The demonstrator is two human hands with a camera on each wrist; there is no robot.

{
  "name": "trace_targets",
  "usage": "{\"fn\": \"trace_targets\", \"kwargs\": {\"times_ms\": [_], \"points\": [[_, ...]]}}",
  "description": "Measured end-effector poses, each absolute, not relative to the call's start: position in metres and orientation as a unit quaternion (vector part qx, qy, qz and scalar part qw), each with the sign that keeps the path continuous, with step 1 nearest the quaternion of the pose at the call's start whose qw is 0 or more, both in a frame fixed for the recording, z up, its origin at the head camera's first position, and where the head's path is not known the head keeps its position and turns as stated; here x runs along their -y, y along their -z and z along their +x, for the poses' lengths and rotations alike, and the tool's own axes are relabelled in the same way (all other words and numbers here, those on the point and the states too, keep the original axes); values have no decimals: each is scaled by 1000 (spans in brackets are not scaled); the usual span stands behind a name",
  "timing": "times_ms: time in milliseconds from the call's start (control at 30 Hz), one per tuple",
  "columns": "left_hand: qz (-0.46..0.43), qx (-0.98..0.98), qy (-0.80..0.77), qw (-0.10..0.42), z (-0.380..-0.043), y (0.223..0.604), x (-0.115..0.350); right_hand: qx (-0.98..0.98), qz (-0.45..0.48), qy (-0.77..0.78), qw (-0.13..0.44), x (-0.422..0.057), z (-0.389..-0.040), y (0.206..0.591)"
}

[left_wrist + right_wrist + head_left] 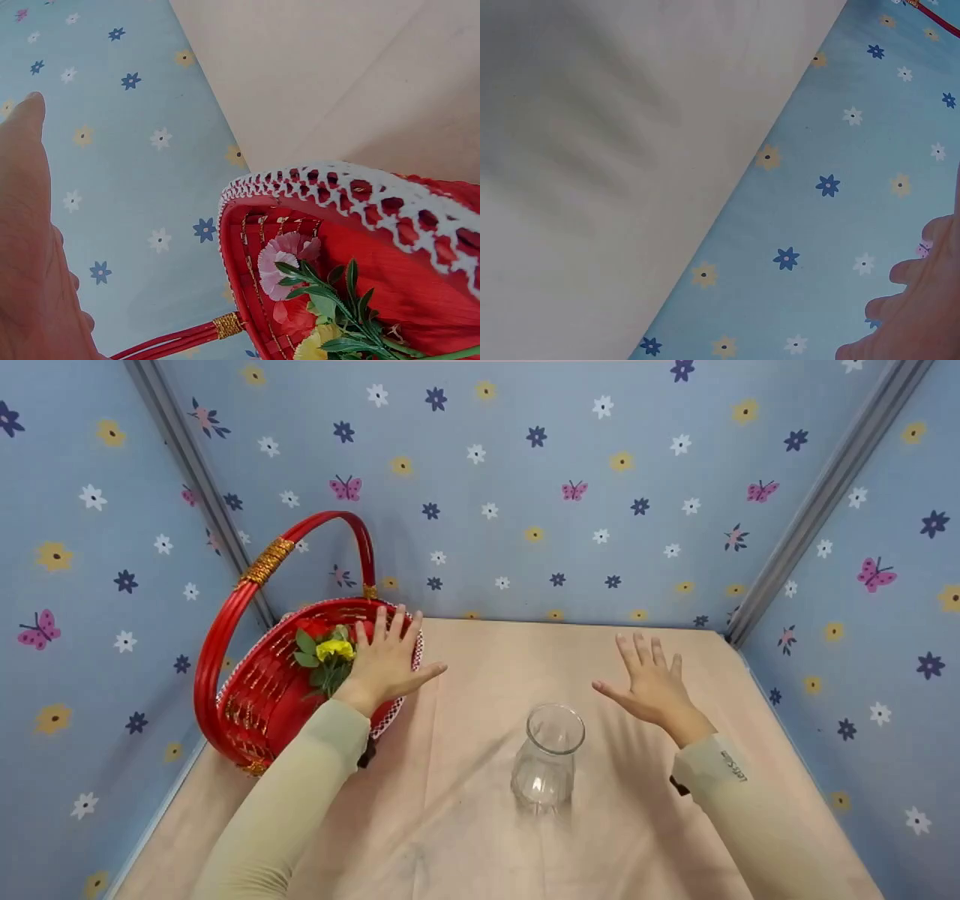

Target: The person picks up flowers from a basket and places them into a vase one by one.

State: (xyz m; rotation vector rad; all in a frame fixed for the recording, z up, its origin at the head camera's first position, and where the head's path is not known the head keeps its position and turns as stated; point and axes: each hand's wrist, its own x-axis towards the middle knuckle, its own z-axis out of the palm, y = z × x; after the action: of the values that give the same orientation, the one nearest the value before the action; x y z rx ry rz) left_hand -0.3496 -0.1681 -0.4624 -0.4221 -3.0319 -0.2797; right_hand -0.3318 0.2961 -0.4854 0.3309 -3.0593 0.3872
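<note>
My left hand (388, 661) hovers with spread fingers over the right side of a red woven basket (255, 697), holding nothing. Inside the basket lie artificial flowers: a yellow one (334, 649), a pink one (287, 262) and a red one (295, 316), with green leaves. In the head view my hand hides part of them. My right hand (651, 684) is raised above the table on the right, fingers spread and nothing in it. Between the hands, nearer to me, a clear glass vase (546, 765) stands upright, apart from both.
The basket's tall red handle (217, 652) arches up at the left, with gold wrapping. A pale cloth covers the table (487, 675). Blue flower-patterned panels (517, 532) enclose the back and both sides, joined by grey corner posts (817, 502).
</note>
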Motion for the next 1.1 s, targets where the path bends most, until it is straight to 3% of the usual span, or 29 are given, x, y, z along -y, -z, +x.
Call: {"fn": "trace_targets", "kwargs": {"times_ms": [633,1100], "points": [[-137,981,132,43,-347,475,171,973,110,-200,26,-300,-330,497],[-137,967,207,63,-349,475,173,935,108,-331,68,-302,-329,500]]}}
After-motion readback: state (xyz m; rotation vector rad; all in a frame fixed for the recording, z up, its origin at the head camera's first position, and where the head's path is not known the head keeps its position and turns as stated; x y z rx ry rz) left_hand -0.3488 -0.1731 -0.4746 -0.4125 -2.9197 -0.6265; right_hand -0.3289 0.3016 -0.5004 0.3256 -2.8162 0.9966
